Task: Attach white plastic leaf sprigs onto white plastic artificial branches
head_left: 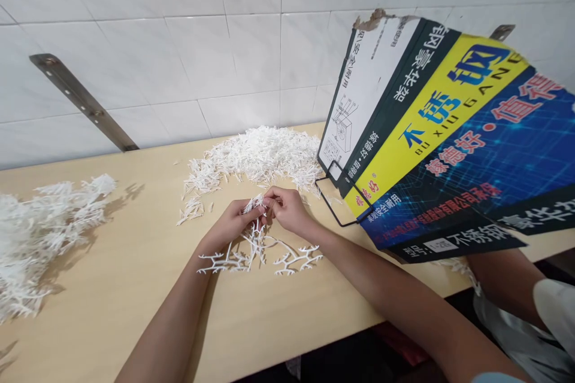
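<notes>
My left hand (231,224) and my right hand (287,209) meet over the middle of a wooden table (135,287). Both are closed on a white plastic branched frame (256,251) whose lower arms lie on the table under my wrists. My right fingers pinch small white pieces at the frame's top, against my left fingertips. Just beyond my hands lies a heap of loose white plastic pieces (260,158).
A pile of whole white branched frames (40,233) lies at the table's left. A printed cardboard box (449,137) leans at the right, against a black wire stand (341,203). A tiled wall (179,42) with a metal strip (85,102) runs behind.
</notes>
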`<state>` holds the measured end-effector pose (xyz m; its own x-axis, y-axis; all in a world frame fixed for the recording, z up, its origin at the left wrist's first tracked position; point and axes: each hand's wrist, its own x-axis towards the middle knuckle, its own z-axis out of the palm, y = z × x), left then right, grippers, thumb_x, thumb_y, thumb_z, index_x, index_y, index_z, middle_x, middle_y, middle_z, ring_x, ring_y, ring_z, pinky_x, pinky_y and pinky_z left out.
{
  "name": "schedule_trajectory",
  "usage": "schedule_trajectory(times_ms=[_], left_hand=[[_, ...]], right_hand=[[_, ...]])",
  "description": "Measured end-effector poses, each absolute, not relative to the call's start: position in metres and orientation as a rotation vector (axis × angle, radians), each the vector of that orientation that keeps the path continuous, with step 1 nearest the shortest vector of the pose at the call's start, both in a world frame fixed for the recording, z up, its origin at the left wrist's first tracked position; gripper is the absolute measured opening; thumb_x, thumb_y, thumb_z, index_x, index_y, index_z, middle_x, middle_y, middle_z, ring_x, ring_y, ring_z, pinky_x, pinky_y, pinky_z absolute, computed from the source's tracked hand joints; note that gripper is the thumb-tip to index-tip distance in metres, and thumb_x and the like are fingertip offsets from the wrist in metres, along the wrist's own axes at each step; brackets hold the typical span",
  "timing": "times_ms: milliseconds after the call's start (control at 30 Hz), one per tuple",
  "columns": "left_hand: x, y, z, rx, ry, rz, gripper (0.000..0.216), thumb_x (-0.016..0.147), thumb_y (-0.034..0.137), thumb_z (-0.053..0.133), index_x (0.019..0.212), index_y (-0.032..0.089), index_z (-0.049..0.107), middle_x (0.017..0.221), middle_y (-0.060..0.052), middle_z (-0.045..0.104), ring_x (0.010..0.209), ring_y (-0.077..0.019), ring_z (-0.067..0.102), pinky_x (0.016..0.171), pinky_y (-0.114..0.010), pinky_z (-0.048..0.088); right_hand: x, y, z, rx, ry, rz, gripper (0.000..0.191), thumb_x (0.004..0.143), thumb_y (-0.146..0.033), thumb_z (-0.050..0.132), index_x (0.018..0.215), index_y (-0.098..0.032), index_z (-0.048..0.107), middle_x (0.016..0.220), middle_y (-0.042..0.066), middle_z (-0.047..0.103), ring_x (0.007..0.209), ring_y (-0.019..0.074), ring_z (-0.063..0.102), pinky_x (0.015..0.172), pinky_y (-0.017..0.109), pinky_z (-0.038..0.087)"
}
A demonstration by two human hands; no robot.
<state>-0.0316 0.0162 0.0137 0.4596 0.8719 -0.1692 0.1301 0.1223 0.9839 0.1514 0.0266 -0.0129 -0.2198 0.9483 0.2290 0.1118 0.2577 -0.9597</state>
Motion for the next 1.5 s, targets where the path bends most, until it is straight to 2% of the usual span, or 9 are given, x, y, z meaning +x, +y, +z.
schedule_trajectory(times_ms=[200,367,500,667,900,1033,1167,1333,1500], left_hand=[[-0.031,0.013,0.019,1.326,0.988,0.698,0.033,0.086,0.046,0.074,0.079,0.014,0.073,0.071,-0.006,0.067,0.061,-0.0165,0.059,0.057,-0.026,0.043],[-0.027,0.014,0.017,1.304,1.067,0.773,0.040,0.089,0.051,0.071,0.076,0.014,0.073,0.068,-0.006,0.066,0.059,-0.0160,0.058,0.057,-0.026,0.043],[-0.028,0.019,0.010,1.329,1.055,0.817,0.044,0.090,0.056,0.070,0.079,0.014,0.072,0.067,-0.004,0.063,0.056,-0.0143,0.054,0.055,-0.026,0.041],[-0.030,0.022,0.004,1.430,1.039,0.789,0.047,0.087,0.061,0.071,0.081,0.015,0.072,0.067,-0.003,0.063,0.056,-0.0136,0.051,0.054,-0.025,0.039],[-0.031,0.015,0.011,1.430,0.954,0.644,0.040,0.087,0.055,0.074,0.083,0.015,0.072,0.072,-0.006,0.067,0.061,-0.0158,0.056,0.057,-0.026,0.043],[-0.029,0.014,0.013,1.371,0.989,0.691,0.041,0.088,0.055,0.073,0.081,0.015,0.070,0.070,-0.006,0.066,0.059,-0.0159,0.056,0.054,-0.026,0.042],[-0.025,0.014,0.016,1.330,1.040,0.747,0.042,0.087,0.055,0.073,0.076,0.015,0.070,0.070,-0.007,0.067,0.058,-0.0160,0.057,0.055,-0.027,0.042],[-0.025,0.016,0.015,1.374,1.026,0.724,0.037,0.090,0.051,0.071,0.080,0.015,0.073,0.071,-0.006,0.067,0.061,-0.0163,0.058,0.057,-0.026,0.043],[-0.031,0.015,0.015,1.404,0.955,0.640,0.030,0.089,0.039,0.069,0.073,0.015,0.071,0.069,-0.006,0.065,0.060,-0.0154,0.054,0.057,-0.025,0.041]], right_hand=[[0.155,0.034,-0.017,-1.001,-1.410,1.181,0.025,0.101,-0.041,0.054,0.087,-0.021,0.061,0.059,-0.002,0.063,0.048,0.0149,0.062,0.049,0.026,0.051],[0.152,0.037,-0.017,-1.020,-1.318,1.111,0.037,0.095,-0.041,0.065,0.128,-0.024,0.067,0.098,0.003,0.071,0.067,0.0137,0.069,0.054,0.024,0.057],[0.149,0.031,-0.013,-0.971,-1.454,1.186,0.027,0.095,-0.043,0.066,0.107,-0.021,0.076,0.084,0.003,0.072,0.070,0.0161,0.068,0.065,0.028,0.057],[0.147,0.028,-0.011,-0.956,-1.431,1.228,0.017,0.084,-0.036,0.076,0.081,-0.020,0.071,0.065,0.000,0.067,0.059,0.0166,0.064,0.059,0.029,0.053],[0.152,0.031,-0.013,-1.019,-1.422,1.203,0.027,0.095,-0.039,0.062,0.075,-0.021,0.061,0.060,-0.001,0.064,0.048,0.0159,0.062,0.047,0.027,0.049],[0.152,0.037,-0.017,-1.038,-1.321,1.195,0.021,0.094,-0.041,0.066,0.102,-0.022,0.067,0.088,0.003,0.072,0.060,0.0154,0.069,0.053,0.027,0.056],[0.152,0.036,-0.016,-1.018,-1.353,1.152,0.044,0.096,-0.041,0.066,0.137,-0.025,0.064,0.128,0.010,0.072,0.090,0.0168,0.073,0.073,0.028,0.061],[0.150,0.025,-0.007,-0.941,-1.479,1.286,0.028,0.093,-0.047,0.071,0.102,-0.021,0.075,0.079,0.002,0.072,0.058,0.0156,0.065,0.054,0.027,0.053],[0.150,0.025,-0.008,-0.916,-1.430,1.330,0.037,0.095,-0.055,0.065,0.081,-0.022,0.065,0.068,0.001,0.068,0.052,0.0172,0.067,0.051,0.029,0.054]])
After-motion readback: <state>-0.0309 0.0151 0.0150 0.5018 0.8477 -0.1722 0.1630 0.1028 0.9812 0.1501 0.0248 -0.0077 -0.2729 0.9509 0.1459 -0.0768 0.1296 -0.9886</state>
